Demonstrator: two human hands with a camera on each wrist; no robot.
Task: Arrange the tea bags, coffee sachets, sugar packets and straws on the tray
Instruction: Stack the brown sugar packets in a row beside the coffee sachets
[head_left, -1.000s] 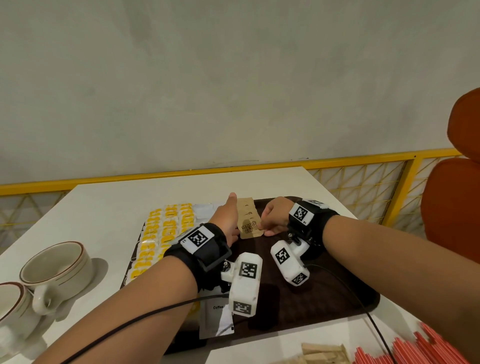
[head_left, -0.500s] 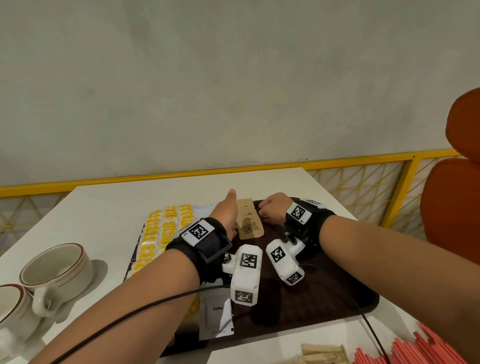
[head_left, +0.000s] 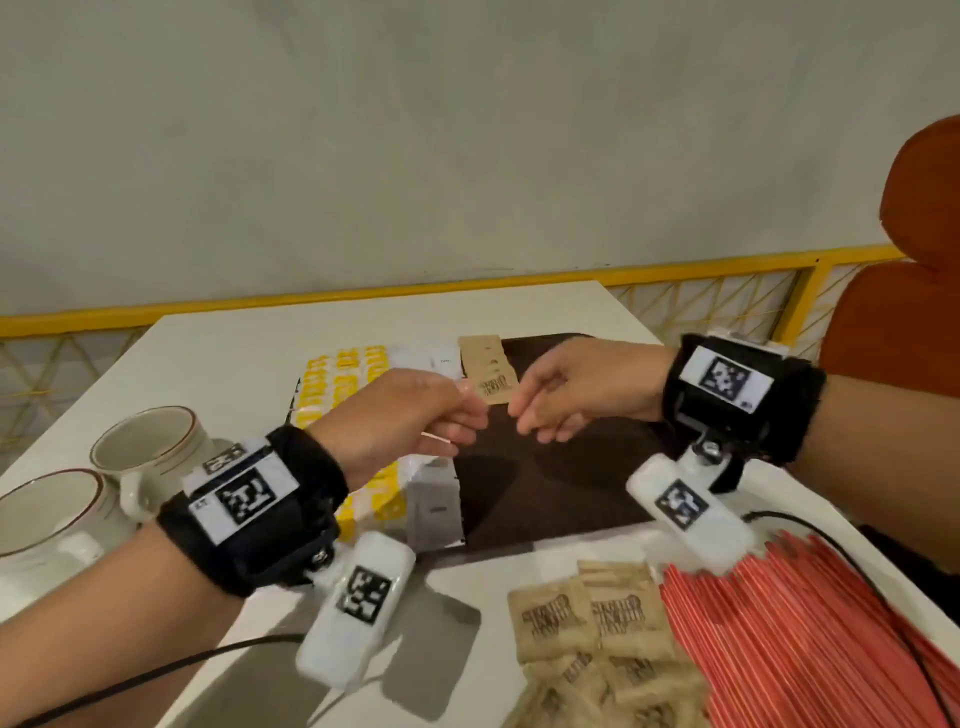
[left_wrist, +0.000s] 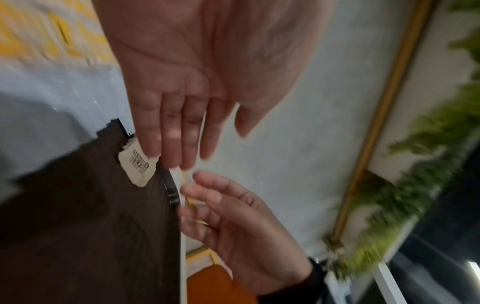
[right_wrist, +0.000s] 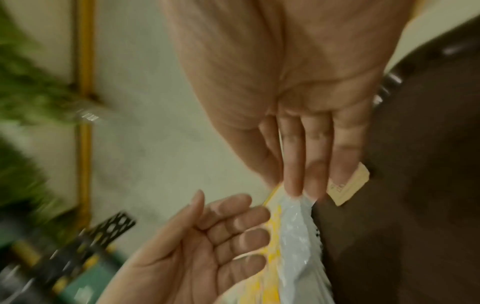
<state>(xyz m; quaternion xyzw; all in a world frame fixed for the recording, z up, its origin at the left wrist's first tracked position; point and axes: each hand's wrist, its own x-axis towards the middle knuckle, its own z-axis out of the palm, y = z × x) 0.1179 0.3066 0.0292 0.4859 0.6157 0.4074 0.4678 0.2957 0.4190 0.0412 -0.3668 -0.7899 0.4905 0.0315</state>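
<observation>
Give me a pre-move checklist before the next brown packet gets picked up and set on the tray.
1. Left hand free: ok, fingers relaxed, no grip on anything.
2. Right hand free: ok, loosely curled, holding nothing.
3. Brown packets already on the tray: ok, the row lies at the far edge.
4. Bare tray space for more: ok, dark middle uncovered.
5. Loose brown packets within view: ok, on the table beside the red straws.
6. Row alignment: cannot tell, hands partly hide it.

Tray (head_left: 561, 499) dark, matt, finely textured; sugar packets (head_left: 587, 618) rough brown paper; sachets (right_wrist: 296, 230) glossy, probably plastic film.
</observation>
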